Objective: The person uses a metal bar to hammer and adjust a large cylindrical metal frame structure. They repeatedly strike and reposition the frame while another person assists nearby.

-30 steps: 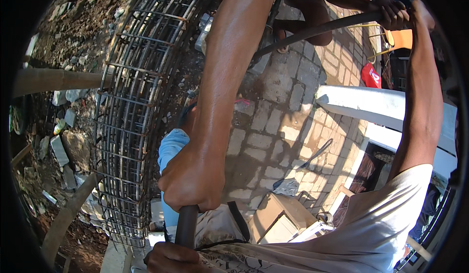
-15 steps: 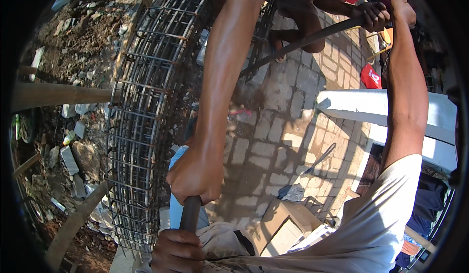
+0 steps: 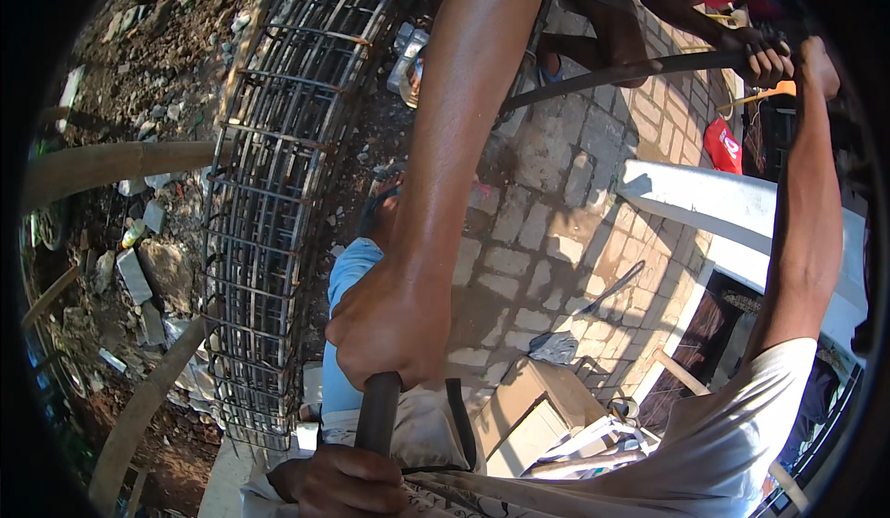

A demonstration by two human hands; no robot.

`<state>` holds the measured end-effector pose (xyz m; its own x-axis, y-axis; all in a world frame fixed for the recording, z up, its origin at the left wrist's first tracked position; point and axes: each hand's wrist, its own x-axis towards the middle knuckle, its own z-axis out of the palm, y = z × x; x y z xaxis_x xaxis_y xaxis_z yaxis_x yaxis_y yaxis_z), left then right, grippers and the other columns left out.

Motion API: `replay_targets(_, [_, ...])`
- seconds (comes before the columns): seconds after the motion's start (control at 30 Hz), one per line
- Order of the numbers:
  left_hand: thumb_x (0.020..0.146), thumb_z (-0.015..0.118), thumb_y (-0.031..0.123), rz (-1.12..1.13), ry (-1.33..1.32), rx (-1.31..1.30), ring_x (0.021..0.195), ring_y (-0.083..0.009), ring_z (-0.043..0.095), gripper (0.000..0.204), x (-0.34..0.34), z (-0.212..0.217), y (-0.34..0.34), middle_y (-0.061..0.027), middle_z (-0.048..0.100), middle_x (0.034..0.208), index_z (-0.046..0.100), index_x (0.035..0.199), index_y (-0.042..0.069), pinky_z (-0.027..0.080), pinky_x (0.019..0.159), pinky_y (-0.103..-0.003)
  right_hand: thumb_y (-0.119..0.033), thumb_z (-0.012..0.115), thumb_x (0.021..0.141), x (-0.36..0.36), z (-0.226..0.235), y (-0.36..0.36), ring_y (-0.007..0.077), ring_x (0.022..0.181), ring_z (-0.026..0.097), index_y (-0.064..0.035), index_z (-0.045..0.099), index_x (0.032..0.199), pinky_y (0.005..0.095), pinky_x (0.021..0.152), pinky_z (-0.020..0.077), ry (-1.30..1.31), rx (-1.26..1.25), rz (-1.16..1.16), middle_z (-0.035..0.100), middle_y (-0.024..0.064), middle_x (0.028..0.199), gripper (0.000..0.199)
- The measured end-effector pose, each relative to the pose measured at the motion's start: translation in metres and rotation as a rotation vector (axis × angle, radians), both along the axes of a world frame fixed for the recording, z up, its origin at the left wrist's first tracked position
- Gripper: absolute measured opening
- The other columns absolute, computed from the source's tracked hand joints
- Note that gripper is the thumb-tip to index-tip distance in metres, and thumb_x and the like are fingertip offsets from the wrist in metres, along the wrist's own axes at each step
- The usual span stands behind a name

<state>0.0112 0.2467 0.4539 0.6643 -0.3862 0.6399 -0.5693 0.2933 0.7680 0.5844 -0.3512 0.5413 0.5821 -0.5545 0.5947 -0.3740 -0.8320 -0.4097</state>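
Dark round pipe (image 3: 378, 411) stands low in the middle, the left hand (image 3: 343, 481) wrapped tight around it below a co-worker's fist (image 3: 389, 328). The right hand (image 3: 820, 64) touches a long steel rod (image 3: 603, 75); its grip is unclear. A slipping pipe could crush knuckles.

Rebar cage (image 3: 278, 194) left of the paved ground (image 3: 556, 203) (rubble (image 3: 139, 82) farther left).

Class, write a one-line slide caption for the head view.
Left hand and another person's hand grip a dark rod beside a rebar cage on brick paving.
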Motion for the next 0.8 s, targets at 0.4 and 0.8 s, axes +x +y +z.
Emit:
replay_targets(0.4, [0.081,0.058,0.023,0.259,0.243,-0.059,0.056,-0.0204,0.055,0.023,0.103,0.08,-0.03,-0.0016,0.053,0.061,0.054,0.063,0.009,0.047,0.059,-0.038,-0.023,0.057,0.093,-0.346,0.011,0.123,0.0128,0.041,0.031,-0.0136,0.036,0.064,0.0318,0.047,0.04,-0.654,1.063,0.361,0.032,-0.0005,0.051,0.037])
replay_targets(0.8, [0.093,0.039,0.025,0.66,0.397,-0.329,0.057,-0.0161,0.037,0.032,0.204,0.146,-0.061,-0.0049,0.038,0.061,0.042,0.068,0.005,0.037,0.063,-0.033,-0.023,0.055,0.093,-0.43,0.001,0.18,0.0139,0.037,0.039,-0.0101,0.045,0.068,0.0342,0.05,0.046,-0.954,1.043,0.02,0.039,0.0023,0.052,0.03])
